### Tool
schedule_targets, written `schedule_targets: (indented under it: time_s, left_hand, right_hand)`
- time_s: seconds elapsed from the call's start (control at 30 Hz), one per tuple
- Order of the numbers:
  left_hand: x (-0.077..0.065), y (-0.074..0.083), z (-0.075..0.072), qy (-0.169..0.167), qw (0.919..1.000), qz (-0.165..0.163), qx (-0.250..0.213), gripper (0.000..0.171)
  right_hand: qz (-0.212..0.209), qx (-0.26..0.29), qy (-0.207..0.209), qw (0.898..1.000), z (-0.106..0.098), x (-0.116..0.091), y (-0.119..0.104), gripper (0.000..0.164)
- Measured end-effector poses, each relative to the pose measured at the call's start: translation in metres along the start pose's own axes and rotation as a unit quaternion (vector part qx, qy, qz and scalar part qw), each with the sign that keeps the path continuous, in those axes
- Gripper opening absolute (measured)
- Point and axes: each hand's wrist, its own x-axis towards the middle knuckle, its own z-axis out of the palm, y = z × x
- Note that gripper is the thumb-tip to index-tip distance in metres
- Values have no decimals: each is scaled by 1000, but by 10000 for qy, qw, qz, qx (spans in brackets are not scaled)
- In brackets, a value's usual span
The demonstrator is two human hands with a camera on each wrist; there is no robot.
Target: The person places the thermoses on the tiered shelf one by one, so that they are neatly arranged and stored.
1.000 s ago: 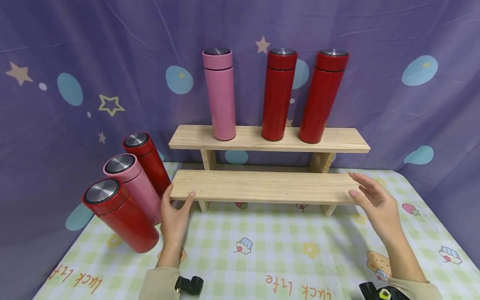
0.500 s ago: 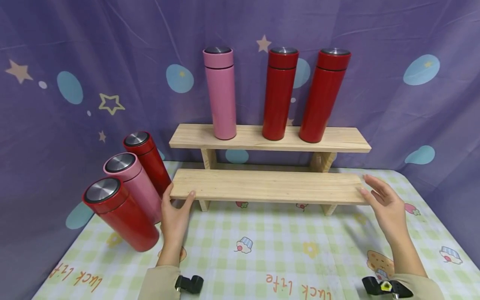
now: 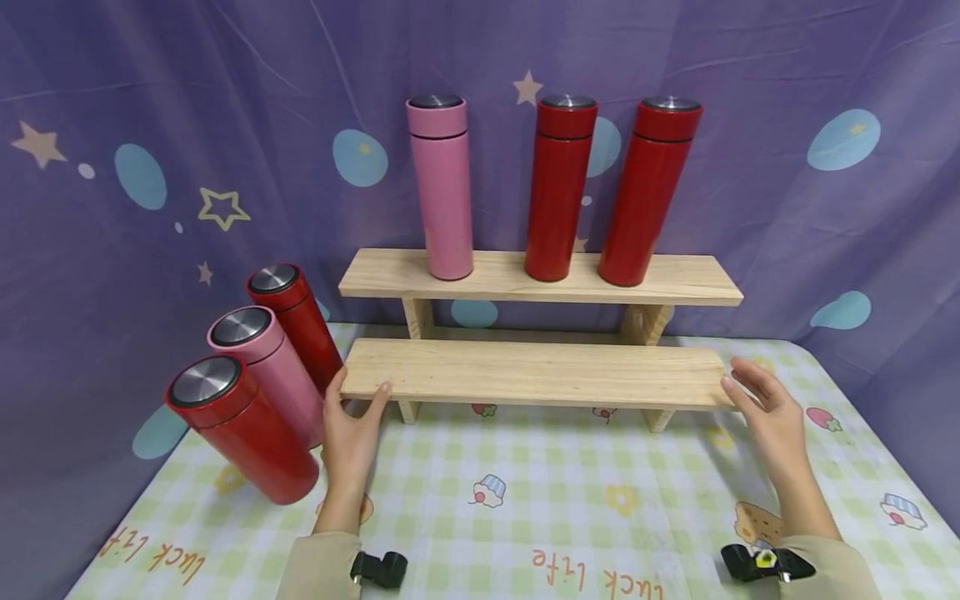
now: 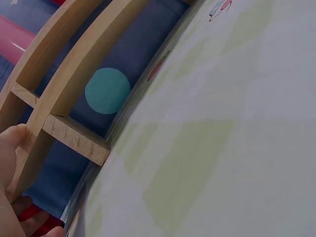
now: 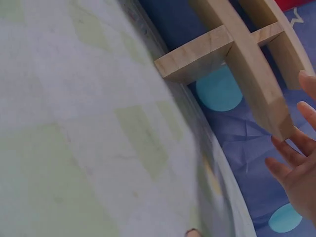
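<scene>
A two-tier wooden shelf (image 3: 540, 372) stands on the table. At its left end my left hand (image 3: 352, 433) grips the lower board, the thumb on the front edge and the fingers round the end, as the left wrist view also shows. My right hand (image 3: 772, 425) is at the board's right end, its fingers relaxed and fingertips right at the wood. On the upper tier a pink thermos (image 3: 441, 192) stands left of a red thermos (image 3: 561, 192) and another red thermos (image 3: 648, 196). Nothing stands on the lower board.
Left of the shelf, a front red thermos (image 3: 243, 433), a pink thermos (image 3: 270, 375) and a rear red thermos (image 3: 296, 321) stand in a row close to my left hand. A checkered cloth (image 3: 555, 492) covers the table; a purple curtain (image 3: 750, 208) hangs behind.
My right hand has moved slightly right, from over the lower board's right end to its edge. The left hand, the shelf and the thermoses stay in place.
</scene>
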Motion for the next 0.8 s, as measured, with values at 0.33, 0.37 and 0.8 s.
schedule_targets:
  time_s: [0.33, 0.37, 0.8]
  left_hand:
    - [1, -1, 1, 49, 10000, -3, -9, 87]
    - [2, -1, 1, 44, 10000, -5, -15, 88]
    - [1, -1, 0, -6, 10000, -30, -20, 89]
  right_hand:
    - [370, -1230, -123, 9916, 2, 1, 10, 59]
    - [396, -1245, -115, 9914, 2, 1, 11, 59]
    - [643, -1412, -241, 9876, 8, 0, 14, 59]
